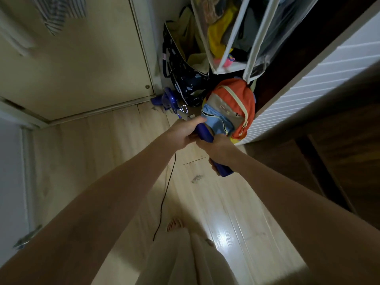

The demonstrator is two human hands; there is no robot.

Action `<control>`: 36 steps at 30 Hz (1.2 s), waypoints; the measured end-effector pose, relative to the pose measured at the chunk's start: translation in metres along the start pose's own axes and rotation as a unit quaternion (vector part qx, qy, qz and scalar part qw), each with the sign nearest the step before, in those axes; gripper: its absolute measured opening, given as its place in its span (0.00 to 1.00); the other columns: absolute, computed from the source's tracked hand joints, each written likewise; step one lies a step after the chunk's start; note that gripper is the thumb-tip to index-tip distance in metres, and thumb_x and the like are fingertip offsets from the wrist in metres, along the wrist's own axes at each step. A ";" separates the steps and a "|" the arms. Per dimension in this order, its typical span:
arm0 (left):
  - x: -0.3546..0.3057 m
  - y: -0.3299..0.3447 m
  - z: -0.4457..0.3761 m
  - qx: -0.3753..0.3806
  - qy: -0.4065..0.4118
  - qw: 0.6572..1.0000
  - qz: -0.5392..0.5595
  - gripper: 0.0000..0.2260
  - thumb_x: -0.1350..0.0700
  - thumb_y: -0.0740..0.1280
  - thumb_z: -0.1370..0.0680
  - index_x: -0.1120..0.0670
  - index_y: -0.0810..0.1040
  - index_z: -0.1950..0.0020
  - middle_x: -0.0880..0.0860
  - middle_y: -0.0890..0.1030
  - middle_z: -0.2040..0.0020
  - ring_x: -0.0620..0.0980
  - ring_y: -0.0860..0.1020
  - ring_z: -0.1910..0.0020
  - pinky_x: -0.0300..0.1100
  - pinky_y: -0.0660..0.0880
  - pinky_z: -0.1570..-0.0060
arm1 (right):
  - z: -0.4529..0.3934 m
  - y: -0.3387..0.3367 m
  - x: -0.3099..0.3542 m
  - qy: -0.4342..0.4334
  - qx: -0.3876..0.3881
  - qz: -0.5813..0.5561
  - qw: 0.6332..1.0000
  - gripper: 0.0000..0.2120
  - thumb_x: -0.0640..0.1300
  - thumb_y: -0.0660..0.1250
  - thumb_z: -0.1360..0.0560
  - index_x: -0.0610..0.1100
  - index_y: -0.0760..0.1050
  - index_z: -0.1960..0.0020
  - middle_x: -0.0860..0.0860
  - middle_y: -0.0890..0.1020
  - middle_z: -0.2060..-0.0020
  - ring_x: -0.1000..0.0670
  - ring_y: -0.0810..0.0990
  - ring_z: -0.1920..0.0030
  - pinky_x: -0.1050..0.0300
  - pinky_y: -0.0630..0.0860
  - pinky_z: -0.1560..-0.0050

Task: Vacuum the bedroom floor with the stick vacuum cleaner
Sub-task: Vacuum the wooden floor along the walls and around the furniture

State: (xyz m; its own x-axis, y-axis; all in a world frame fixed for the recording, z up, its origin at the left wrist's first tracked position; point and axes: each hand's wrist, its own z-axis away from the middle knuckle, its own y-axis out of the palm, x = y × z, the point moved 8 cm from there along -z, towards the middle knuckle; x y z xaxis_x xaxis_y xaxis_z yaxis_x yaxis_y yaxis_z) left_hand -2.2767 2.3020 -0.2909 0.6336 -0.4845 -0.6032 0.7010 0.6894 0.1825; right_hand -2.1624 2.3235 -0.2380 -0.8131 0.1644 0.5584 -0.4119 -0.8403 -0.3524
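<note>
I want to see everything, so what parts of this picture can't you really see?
All in the head view:
- Vacuum cleaner: both hands cover the middle of its blue handle, and its floor head is too dark to tell apart from the bags.
- Black cord: its lower end disappears behind the person's leg.
- Hanging organizer: cut off by the top edge.
- Striped cloth: blurred and cut off at the top edge.

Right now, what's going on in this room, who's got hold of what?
A person stands on the wooden floor and grips the blue stick vacuum cleaner with both hands: the left hand higher on the handle, the right hand lower. The vacuum's head end reaches into the corner by the closed door, next to an orange backpack and a dark bag. A black cord trails down to the floor.
</note>
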 end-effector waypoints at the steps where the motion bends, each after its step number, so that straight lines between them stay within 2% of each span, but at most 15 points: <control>1: 0.002 0.003 -0.001 0.006 -0.001 1.000 0.002 0.11 0.58 0.72 0.26 0.63 0.75 0.50 0.61 0.80 0.53 0.55 0.80 0.54 0.46 0.80 0.51 | 0.000 -0.003 -0.002 -0.001 -0.002 0.004 1.000 0.12 0.49 0.63 0.21 0.40 0.67 0.51 0.43 0.74 0.69 0.48 0.71 0.77 0.61 0.71 0.78; 4: 0.010 0.010 0.000 0.013 -0.008 1.000 -0.014 0.12 0.58 0.71 0.26 0.63 0.75 0.48 0.62 0.80 0.51 0.55 0.80 0.54 0.43 0.81 0.57 | 0.000 -0.004 -0.013 0.008 -0.004 0.013 1.000 0.13 0.49 0.63 0.21 0.39 0.68 0.47 0.43 0.74 0.69 0.48 0.72 0.77 0.60 0.71 0.78; 10: 0.026 0.009 -0.001 0.021 -0.014 1.000 -0.018 0.14 0.58 0.71 0.26 0.64 0.75 0.45 0.63 0.80 0.50 0.55 0.80 0.53 0.43 0.80 0.54 | 0.000 0.002 -0.029 0.015 -0.013 0.023 1.000 0.14 0.50 0.64 0.22 0.40 0.68 0.45 0.44 0.75 0.69 0.48 0.73 0.76 0.58 0.73 0.75; 15: 0.034 0.004 0.003 0.017 -0.015 1.000 -0.007 0.11 0.58 0.72 0.27 0.63 0.76 0.50 0.59 0.81 0.58 0.54 0.81 0.56 0.43 0.80 0.55 | 0.000 0.012 -0.035 0.005 -0.028 0.032 0.999 0.14 0.51 0.63 0.22 0.41 0.66 0.45 0.43 0.76 0.66 0.47 0.73 0.76 0.58 0.72 0.75; 18: 0.040 -0.001 0.015 0.017 -0.017 1.000 0.006 0.08 0.59 0.72 0.26 0.62 0.77 0.53 0.55 0.83 0.67 0.50 0.81 0.61 0.39 0.80 0.64 | 0.007 0.021 -0.038 0.001 -0.029 0.040 0.999 0.15 0.51 0.63 0.22 0.40 0.68 0.45 0.43 0.77 0.66 0.47 0.74 0.76 0.58 0.73 0.76; 22: 0.057 -0.008 0.035 0.015 -0.022 0.999 0.016 0.08 0.58 0.72 0.26 0.62 0.77 0.54 0.57 0.81 0.62 0.50 0.81 0.61 0.39 0.80 0.62 | 0.028 0.034 -0.050 0.018 -0.020 0.025 0.999 0.16 0.52 0.63 0.22 0.39 0.68 0.45 0.43 0.77 0.65 0.47 0.75 0.75 0.58 0.74 0.75; 26: 0.088 -0.001 0.065 0.022 -0.032 0.999 0.021 0.10 0.58 0.72 0.26 0.63 0.77 0.51 0.58 0.81 0.61 0.50 0.81 0.62 0.39 0.80 0.65 | 0.065 0.041 -0.078 0.038 -0.014 0.024 0.999 0.16 0.52 0.62 0.21 0.40 0.68 0.45 0.43 0.78 0.64 0.48 0.76 0.73 0.58 0.75 0.73; 29: 0.112 0.009 0.093 0.022 -0.032 0.999 0.015 0.09 0.59 0.71 0.26 0.63 0.76 0.52 0.59 0.81 0.62 0.50 0.81 0.66 0.38 0.79 0.69 | 0.099 0.042 -0.099 0.032 -0.011 0.021 0.999 0.15 0.52 0.62 0.21 0.39 0.68 0.48 0.44 0.77 0.66 0.48 0.75 0.75 0.59 0.73 0.75; 33: 0.149 0.022 0.139 0.011 -0.019 1.000 0.017 0.06 0.60 0.69 0.24 0.62 0.75 0.56 0.58 0.80 0.63 0.46 0.80 0.75 0.35 0.76 0.75 | 0.150 0.045 -0.129 0.019 0.010 0.026 0.999 0.14 0.50 0.61 0.21 0.40 0.68 0.56 0.43 0.76 0.67 0.48 0.74 0.76 0.58 0.73 0.75; 36: 0.185 0.031 0.174 0.001 -0.019 1.000 0.016 0.06 0.60 0.68 0.24 0.61 0.75 0.58 0.55 0.81 0.71 0.46 0.79 0.77 0.34 0.77 0.74 | 0.191 0.050 -0.158 0.019 0.015 0.026 0.999 0.13 0.48 0.60 0.21 0.40 0.66 0.60 0.43 0.74 0.69 0.48 0.72 0.77 0.59 0.72 0.76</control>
State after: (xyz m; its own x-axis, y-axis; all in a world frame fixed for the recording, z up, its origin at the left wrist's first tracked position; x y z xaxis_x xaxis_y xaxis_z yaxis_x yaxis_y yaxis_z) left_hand -2.0809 2.1399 -0.2623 0.6678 -0.4815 -0.5676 0.6806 0.7037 0.2038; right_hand -1.9762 2.1566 -0.2005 -0.8483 0.1397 0.5107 -0.3571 -0.8631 -0.3571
